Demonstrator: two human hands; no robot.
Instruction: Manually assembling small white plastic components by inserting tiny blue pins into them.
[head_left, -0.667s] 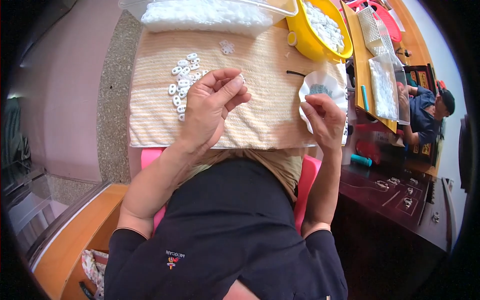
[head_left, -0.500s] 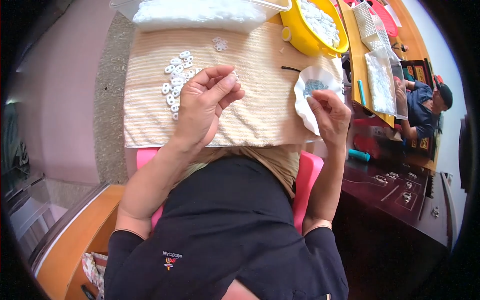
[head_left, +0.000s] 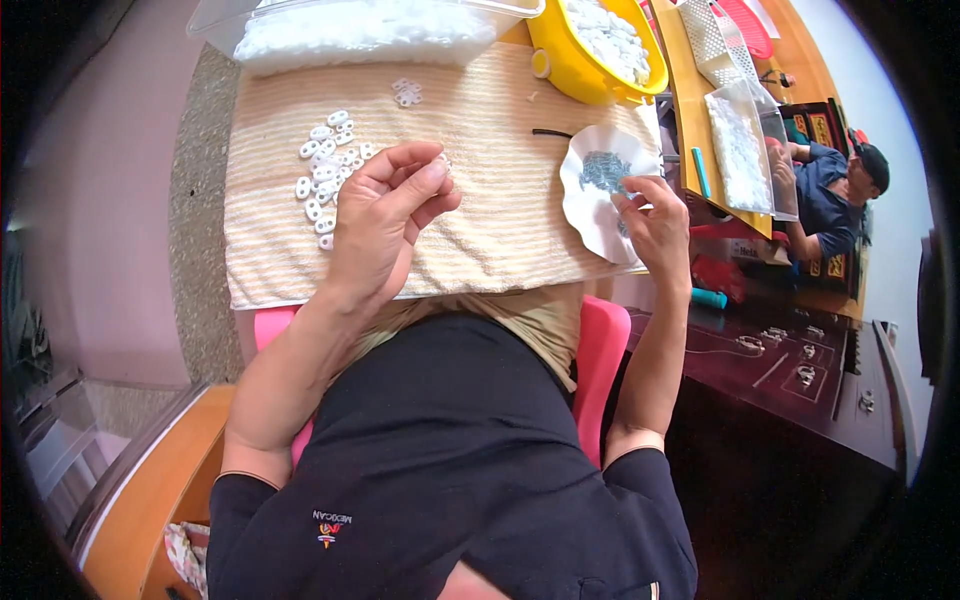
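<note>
My left hand (head_left: 380,215) is raised over the striped towel (head_left: 490,200), thumb and fingers pinched around a small white piece (head_left: 447,165) that shows only in part. To its left lies a loose group of white oval plastic pieces (head_left: 322,185), each with two holes. A few smaller white pieces (head_left: 407,93) sit farther back. On the right, a white wavy-rimmed dish (head_left: 590,228) holds a heap of tiny grey metal parts (head_left: 603,168). My right hand (head_left: 657,222) reaches over the dish's right side with thumb and fingertips together; whatever is between them cannot be made out.
A clear bin of white pieces (head_left: 360,55) stands at the back, beside a yellow basin (head_left: 560,75) of white parts. A short black strip (head_left: 552,132) lies near the dish. At the far right a co-worker (head_left: 835,195) sits by another clear bin (head_left: 740,150).
The whole view has shifted, so the table appears farther left. My right fingertips have moved slightly rightward over the dish. My left hand keeps its pinch.
</note>
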